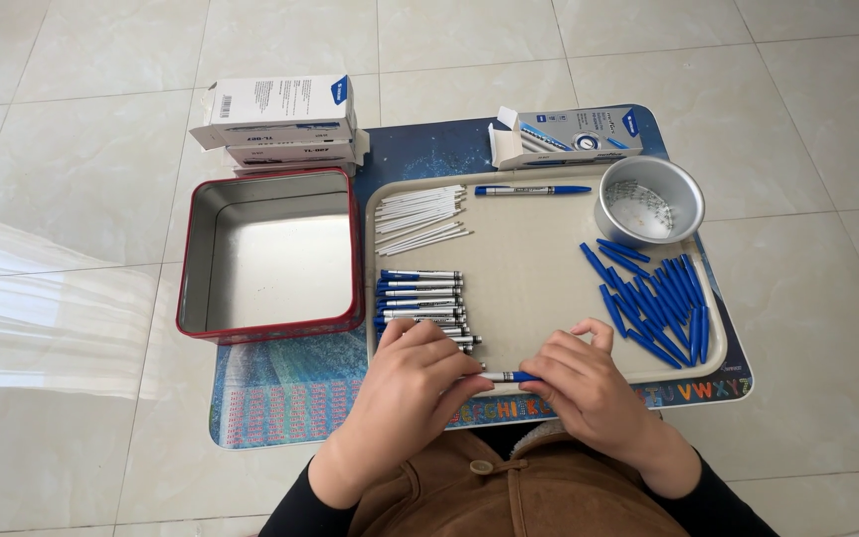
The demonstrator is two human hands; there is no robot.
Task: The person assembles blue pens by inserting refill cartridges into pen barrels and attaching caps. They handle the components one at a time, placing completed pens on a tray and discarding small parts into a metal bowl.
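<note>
I am holding one pen [505, 377] level between my two hands, just over the near rim of the beige tray [539, 268]. My left hand [412, 373] is curling closed around the white barrel end, and my right hand [584, 383] is pinching the blue end between thumb and fingertips. I am judging the pen light, stiff and a little slick, being smooth plastic, so I am gripping each half close to the join rather than out at the tips, where it could twist loose.

Just beyond my left knuckles, the row of pen barrels [422, 303] is lying side by side; farther back, the thin white refills [420, 217] are fanning out. To my right, the loose blue caps [656, 296] are spreading in a heap, near the round metal bowl [648, 201]. A finished pen [532, 190] is lying alone at the far edge. Left of the tray, the open red square tin [270, 254] is sitting beside stacked cardboard boxes [280, 119].
</note>
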